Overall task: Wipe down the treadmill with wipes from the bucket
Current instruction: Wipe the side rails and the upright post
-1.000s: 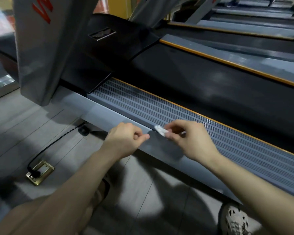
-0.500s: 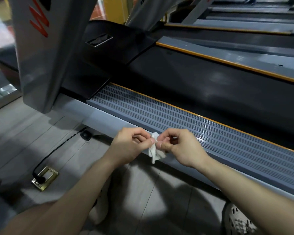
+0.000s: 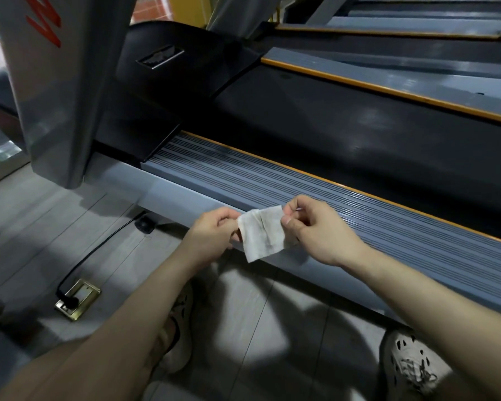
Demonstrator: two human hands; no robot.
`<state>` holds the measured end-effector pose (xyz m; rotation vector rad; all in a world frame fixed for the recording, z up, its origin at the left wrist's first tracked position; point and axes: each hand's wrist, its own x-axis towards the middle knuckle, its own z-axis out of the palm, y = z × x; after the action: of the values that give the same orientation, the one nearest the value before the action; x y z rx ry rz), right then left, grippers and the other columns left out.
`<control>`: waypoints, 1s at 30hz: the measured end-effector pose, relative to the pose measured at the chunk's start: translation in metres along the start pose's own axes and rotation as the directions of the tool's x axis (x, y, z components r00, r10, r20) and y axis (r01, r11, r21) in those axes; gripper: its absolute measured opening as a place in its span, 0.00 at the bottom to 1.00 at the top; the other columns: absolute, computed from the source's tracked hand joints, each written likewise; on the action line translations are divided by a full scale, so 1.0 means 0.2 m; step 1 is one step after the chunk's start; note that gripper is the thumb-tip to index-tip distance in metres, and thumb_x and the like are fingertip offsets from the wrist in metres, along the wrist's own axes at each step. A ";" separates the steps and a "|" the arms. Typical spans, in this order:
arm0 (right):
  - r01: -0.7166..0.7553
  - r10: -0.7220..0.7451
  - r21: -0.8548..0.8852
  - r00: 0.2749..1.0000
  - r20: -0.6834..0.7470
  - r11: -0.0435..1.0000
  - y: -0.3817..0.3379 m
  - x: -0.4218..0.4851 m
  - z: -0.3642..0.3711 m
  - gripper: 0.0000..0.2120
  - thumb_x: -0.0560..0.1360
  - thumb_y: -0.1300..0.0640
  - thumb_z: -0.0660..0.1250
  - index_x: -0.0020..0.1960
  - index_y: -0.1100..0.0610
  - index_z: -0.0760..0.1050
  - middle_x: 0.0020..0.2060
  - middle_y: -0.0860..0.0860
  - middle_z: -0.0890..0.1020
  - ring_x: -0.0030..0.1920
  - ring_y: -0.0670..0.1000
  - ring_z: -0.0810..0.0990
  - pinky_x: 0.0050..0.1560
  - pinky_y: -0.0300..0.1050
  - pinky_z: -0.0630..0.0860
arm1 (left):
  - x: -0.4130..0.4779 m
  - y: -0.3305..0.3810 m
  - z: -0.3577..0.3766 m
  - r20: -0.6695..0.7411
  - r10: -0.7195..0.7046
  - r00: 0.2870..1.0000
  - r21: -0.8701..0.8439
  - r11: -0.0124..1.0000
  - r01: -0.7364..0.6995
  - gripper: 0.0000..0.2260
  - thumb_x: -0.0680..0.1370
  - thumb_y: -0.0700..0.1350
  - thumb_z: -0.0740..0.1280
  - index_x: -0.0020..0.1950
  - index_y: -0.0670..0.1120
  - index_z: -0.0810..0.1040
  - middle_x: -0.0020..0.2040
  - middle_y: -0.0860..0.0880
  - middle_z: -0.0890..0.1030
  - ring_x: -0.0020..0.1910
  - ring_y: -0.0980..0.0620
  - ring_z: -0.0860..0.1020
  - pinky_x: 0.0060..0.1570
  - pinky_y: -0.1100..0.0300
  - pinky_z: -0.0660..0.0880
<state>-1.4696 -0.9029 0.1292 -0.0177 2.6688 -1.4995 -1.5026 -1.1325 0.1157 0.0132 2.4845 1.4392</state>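
Note:
A small white wipe (image 3: 263, 233), greyed with dirt, hangs spread between my two hands just in front of the treadmill's ribbed grey side rail (image 3: 344, 209). My left hand (image 3: 211, 230) pinches its left top corner. My right hand (image 3: 315, 230) pinches its right top corner. The treadmill's black belt (image 3: 344, 134) runs beyond the rail, edged by an orange strip. Its grey upright (image 3: 49, 82) with red lettering rises at the left. The bucket is not in view.
A black power cable (image 3: 99, 250) runs across the grey floor tiles to a brass floor socket (image 3: 77, 299). My shoes (image 3: 411, 369) stand on the tiles below the rail. Another treadmill (image 3: 402, 70) lies parallel behind this one.
The wipe was bunched in my right hand at the rail. My left hand took hold of it, and both hands pulled it open into a flat sheet.

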 end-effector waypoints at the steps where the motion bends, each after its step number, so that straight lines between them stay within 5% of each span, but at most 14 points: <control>1: -0.003 0.003 0.006 1.000 0.001 1.000 0.00 -0.01 0.00 0.05 0.85 0.57 0.67 0.50 0.51 0.77 0.40 0.52 0.84 0.37 0.47 0.78 0.43 0.48 0.78 | 0.00 0.00 0.00 0.015 -0.011 1.000 -0.060 0.998 0.012 0.11 0.80 0.46 0.64 0.54 0.50 0.86 0.48 0.47 0.88 0.50 0.48 0.86 0.52 0.48 0.83; 3: -0.022 0.022 0.027 1.000 -0.004 0.999 -0.01 -0.01 -0.01 0.05 0.85 0.56 0.66 0.50 0.52 0.77 0.38 0.51 0.83 0.37 0.48 0.77 0.43 0.50 0.77 | 0.00 0.02 0.00 0.049 -0.010 0.999 -0.164 0.986 0.018 0.10 0.84 0.43 0.65 0.58 0.48 0.86 0.51 0.47 0.87 0.50 0.48 0.86 0.50 0.52 0.83; 8: -0.163 0.164 0.098 0.986 0.002 0.982 -0.02 -0.01 -0.01 0.05 0.83 0.51 0.69 0.52 0.52 0.78 0.42 0.55 0.87 0.36 0.48 0.79 0.42 0.46 0.75 | -0.02 0.01 0.01 0.058 -0.010 0.998 -0.165 0.986 0.019 0.07 0.82 0.38 0.70 0.60 0.45 0.83 0.41 0.48 0.87 0.39 0.55 0.83 0.47 0.58 0.82; 13: -0.253 0.186 0.299 0.954 0.235 0.920 -0.01 -0.01 -0.01 0.22 0.73 0.74 0.75 0.62 0.58 0.77 0.42 0.59 0.86 0.39 0.56 0.85 0.51 0.51 0.85 | -0.03 0.01 0.00 -0.021 -0.044 0.999 -0.181 0.983 0.040 0.09 0.81 0.38 0.69 0.59 0.47 0.77 0.35 0.49 0.80 0.36 0.52 0.78 0.42 0.56 0.77; 18: -0.225 0.182 0.360 0.972 0.151 0.905 -0.02 0.01 0.00 0.20 0.74 0.74 0.75 0.63 0.62 0.76 0.38 0.59 0.87 0.38 0.58 0.85 0.52 0.55 0.85 | -0.05 0.02 0.01 0.042 0.149 0.988 0.098 0.983 -0.153 0.05 0.79 0.45 0.75 0.52 0.55 0.85 0.55 0.54 0.84 0.52 0.57 0.82 0.55 0.62 0.78; 21: -0.216 0.183 0.349 0.975 0.123 0.912 -0.03 0.01 0.01 0.18 0.74 0.70 0.77 0.61 0.61 0.78 0.42 0.60 0.88 0.38 0.55 0.87 0.47 0.50 0.86 | -0.06 0.04 0.00 0.213 0.168 0.962 -0.091 0.984 -0.152 0.10 0.79 0.42 0.77 0.60 0.48 0.86 0.55 0.44 0.86 0.53 0.51 0.84 0.63 0.56 0.80; 24: -0.206 0.169 0.334 0.976 0.135 0.920 -0.02 0.01 0.03 0.20 0.72 0.67 0.81 0.61 0.59 0.79 0.44 0.59 0.88 0.40 0.55 0.86 0.49 0.51 0.85 | -0.06 0.02 0.02 0.264 0.189 0.946 -0.137 0.978 -0.157 0.19 0.72 0.44 0.81 0.62 0.44 0.84 0.55 0.38 0.86 0.50 0.43 0.85 0.60 0.49 0.82; 27: -0.208 0.147 0.355 0.971 0.190 0.911 -0.01 0.00 0.04 0.23 0.71 0.71 0.80 0.62 0.59 0.77 0.45 0.54 0.89 0.42 0.53 0.87 0.47 0.44 0.84 | -0.04 0.00 0.04 0.209 0.168 0.963 -0.155 0.978 -0.137 0.16 0.74 0.41 0.79 0.61 0.43 0.84 0.51 0.39 0.87 0.48 0.46 0.85 0.54 0.53 0.81; 30: -0.165 0.126 0.292 0.981 0.149 0.942 0.00 0.00 0.05 0.23 0.70 0.70 0.80 0.60 0.57 0.77 0.45 0.52 0.89 0.43 0.51 0.87 0.50 0.48 0.84 | -0.04 0.00 0.02 0.223 0.158 0.962 -0.207 0.972 -0.112 0.09 0.82 0.36 0.72 0.63 0.41 0.84 0.50 0.42 0.89 0.47 0.49 0.87 0.51 0.55 0.82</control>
<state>-1.4692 -0.9107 0.1234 0.0975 2.2618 -1.7737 -1.4939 -1.1298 0.1151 0.3067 2.1797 1.6226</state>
